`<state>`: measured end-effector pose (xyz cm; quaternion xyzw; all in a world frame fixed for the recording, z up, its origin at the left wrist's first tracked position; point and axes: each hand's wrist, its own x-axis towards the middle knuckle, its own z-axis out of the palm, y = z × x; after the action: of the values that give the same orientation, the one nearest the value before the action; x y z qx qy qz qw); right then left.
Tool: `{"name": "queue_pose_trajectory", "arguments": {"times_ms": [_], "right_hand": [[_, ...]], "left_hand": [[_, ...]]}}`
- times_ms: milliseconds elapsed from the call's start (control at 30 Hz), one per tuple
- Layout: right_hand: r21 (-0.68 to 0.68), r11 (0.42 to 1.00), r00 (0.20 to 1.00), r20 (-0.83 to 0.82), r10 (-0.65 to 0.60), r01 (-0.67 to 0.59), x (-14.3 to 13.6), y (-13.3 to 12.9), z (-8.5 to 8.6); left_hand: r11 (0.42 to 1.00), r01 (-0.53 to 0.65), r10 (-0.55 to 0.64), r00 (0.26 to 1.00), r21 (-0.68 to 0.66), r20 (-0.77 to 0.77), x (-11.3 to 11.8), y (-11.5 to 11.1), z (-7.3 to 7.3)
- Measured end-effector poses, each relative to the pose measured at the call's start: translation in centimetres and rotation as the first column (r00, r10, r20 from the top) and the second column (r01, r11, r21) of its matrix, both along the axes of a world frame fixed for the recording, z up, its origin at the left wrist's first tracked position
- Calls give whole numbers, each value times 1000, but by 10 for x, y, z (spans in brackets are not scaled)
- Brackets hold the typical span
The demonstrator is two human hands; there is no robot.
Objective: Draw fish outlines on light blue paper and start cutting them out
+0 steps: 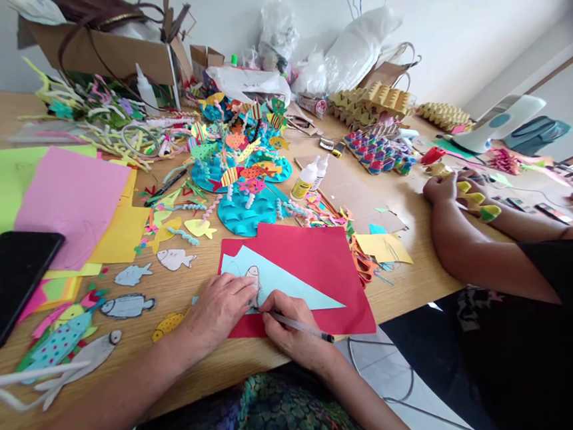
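Note:
My right hand [291,325] grips a pen [304,327], its tip low against light blue paper [297,287]. Flat on that paper, my left hand [219,311] presses with outstretched fingers beside and partly over a small paper fish cutout [253,279]. A faint pencil outline shows left of the cutout. Under the blue piece lies a larger red sheet [314,253]. Several cut paper fish rest to the left, among them a grey one [128,306], a white one [176,259] and a yellow one [166,326] near my left wrist.
At left are a black phone [16,285] and a pink sheet [65,207]. Behind the red sheet stand a blue fish decoration [247,212] and glue bottles [304,181]. Scissors [364,265] lie at right, near a co-worker's hand [442,191] holding painted egg-carton pieces.

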<state>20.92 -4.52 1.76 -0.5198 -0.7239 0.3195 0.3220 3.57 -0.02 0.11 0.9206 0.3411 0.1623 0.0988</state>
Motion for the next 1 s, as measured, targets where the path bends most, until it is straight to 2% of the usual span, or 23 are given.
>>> {"name": "queue_pose_trajectory", "arguments": {"times_ms": [167, 567, 733, 900, 1000], "right_hand": [[-17, 1000, 1000, -4, 2, -2, 2, -3, 1], [-14, 1000, 1000, 12, -24, 24, 5, -4, -1], [-66, 997, 1000, -9, -29, 28, 6, -5, 1], [-176, 975, 971, -174, -163, 132, 9, -2, 2], [-170, 967, 942, -245, -228, 190, 10, 2, 2]], "left_hand": [[1000, 8, -8, 1000, -11, -20, -1, 0, 3], [1000, 5, -5, 1000, 9, 13, 0, 0, -3], [1000, 19, -19, 1000, 14, 22, -1, 0, -4], [1000, -2, 2, 1000, -24, -18, 0, -1, 0], [996, -2, -5, 997, -94, -77, 0, 0, 9]]}}
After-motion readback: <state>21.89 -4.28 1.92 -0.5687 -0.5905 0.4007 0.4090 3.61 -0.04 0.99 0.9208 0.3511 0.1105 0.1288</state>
